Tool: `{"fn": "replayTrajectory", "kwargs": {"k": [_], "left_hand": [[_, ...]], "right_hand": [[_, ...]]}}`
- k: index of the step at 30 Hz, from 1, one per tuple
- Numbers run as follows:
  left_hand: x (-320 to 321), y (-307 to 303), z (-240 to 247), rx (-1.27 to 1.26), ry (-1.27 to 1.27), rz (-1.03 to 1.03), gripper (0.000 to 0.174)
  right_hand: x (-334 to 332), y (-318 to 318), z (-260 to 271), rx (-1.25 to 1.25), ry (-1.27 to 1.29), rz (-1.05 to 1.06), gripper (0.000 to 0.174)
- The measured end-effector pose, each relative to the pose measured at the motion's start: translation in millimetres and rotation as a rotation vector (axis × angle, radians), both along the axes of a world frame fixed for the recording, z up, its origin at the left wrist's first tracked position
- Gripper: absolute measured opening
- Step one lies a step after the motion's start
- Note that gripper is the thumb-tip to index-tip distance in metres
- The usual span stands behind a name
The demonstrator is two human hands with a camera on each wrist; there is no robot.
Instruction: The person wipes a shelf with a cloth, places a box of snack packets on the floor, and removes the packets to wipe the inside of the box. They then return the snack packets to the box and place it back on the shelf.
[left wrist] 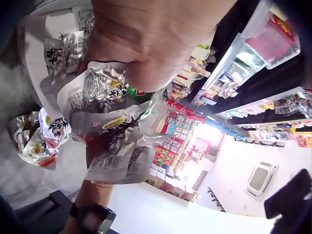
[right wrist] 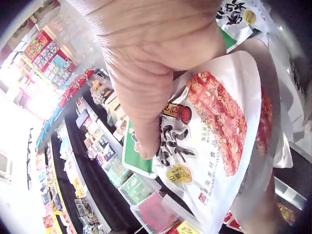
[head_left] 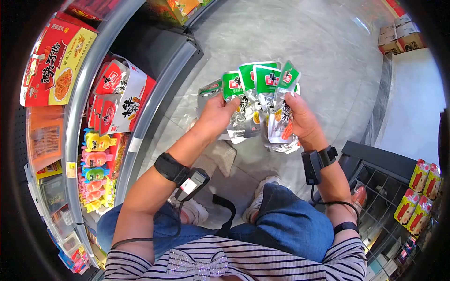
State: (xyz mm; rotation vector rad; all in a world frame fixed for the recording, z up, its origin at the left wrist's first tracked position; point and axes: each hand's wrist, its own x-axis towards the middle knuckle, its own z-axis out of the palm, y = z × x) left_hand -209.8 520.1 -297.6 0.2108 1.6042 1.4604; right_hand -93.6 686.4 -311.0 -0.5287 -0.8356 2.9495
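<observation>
My left hand (head_left: 216,115) pinches a bunch of snack packets (head_left: 233,83) with green tops and silver bodies, thumb on the front. My right hand (head_left: 303,118) grips another bunch of green-topped snack packets (head_left: 267,84) beside it. The two bunches overlap between the hands over the floor. In the right wrist view, the front packet (right wrist: 214,126) is white, with a picture of reddish strips, and hangs below the thumb. Clear-edged silver packets (left wrist: 114,90) fan out under my left hand in the left wrist view. More packets (left wrist: 36,139) show lower down there.
A curved shelf on the left bears a display box of red pouches (head_left: 110,77), colourful toy-shaped sweets (head_left: 96,173) and a red-yellow carton (head_left: 58,65). To the right stands a dark wire rack (head_left: 375,187) with hanging yellow-pink packs (head_left: 415,210). Cartons (head_left: 401,37) sit at the far right.
</observation>
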Motion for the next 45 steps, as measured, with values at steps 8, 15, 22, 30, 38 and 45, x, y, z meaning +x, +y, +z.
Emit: {"fn": "replayTrajectory", "kwargs": {"k": [8,15,22,30,38,45], "left_hand": [[6.0,3.6,0.2,-0.014,-0.043,0.020,0.027],[13.8,9.7,-4.0,-0.029,0.021,-0.011,0.033],[-18.6,31.2,35.9,-0.144,0.395,-0.489,0.049],[-50.6,20.3,-38.3,-0.467,0.273,-0.499,0.035],[-35.8,21.9,-73.8,-0.349,1.099,-1.068,0.056],[-37.2,39.8,-98.3,-0.528,1.253,-1.343,0.063]], "right_hand": [[0.7,-4.8,2.1,0.062,-0.083,-0.047,0.036],[5.4,-10.5,-7.7,-0.046,-0.055,0.001,0.038],[11.6,-1.9,-10.1,-0.310,0.082,0.041,0.055],[11.6,29.9,-1.0,0.029,-0.105,-0.285,0.079],[32.3,50.8,-32.3,-0.172,0.096,-0.128,0.074],[28.7,42.6,-30.7,-0.223,-0.023,-0.211,0.056]]}}
